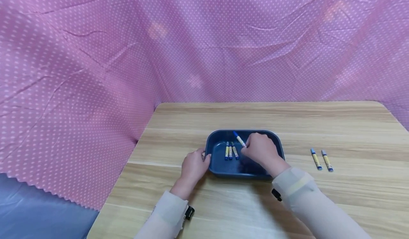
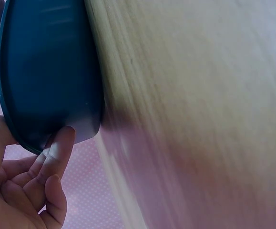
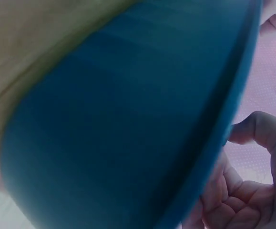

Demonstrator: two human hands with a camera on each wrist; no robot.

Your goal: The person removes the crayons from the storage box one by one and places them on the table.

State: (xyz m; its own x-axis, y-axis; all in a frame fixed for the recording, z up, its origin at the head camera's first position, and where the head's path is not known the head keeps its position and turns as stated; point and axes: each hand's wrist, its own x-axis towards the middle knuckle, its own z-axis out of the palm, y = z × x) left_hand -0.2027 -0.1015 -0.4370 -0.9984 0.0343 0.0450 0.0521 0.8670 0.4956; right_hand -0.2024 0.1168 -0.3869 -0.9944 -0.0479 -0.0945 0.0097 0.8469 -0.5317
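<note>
A dark blue rectangular tray (image 1: 223, 168) sits on the table. At its left end my left hand (image 1: 194, 166) grips the rim; the left wrist view has the fingers (image 2: 61, 150) against the outer wall. Over the tray's inside, my right hand (image 1: 262, 148) pinches a blue-tipped crayon (image 1: 239, 139) with a pale wrapper, its tip pointing up and left. Three crayons (image 1: 230, 152) with yellowish wrappers lie side by side on the tray floor. From the right wrist, the tray's outer wall (image 3: 109, 119) hides the crayon, with the right hand (image 3: 242, 191) beyond the rim.
Two more crayons (image 1: 316, 159) lie close together on the wooden table (image 1: 361, 196), right of the tray. A pink dotted cloth (image 1: 243, 54) hangs behind the table and along its left side.
</note>
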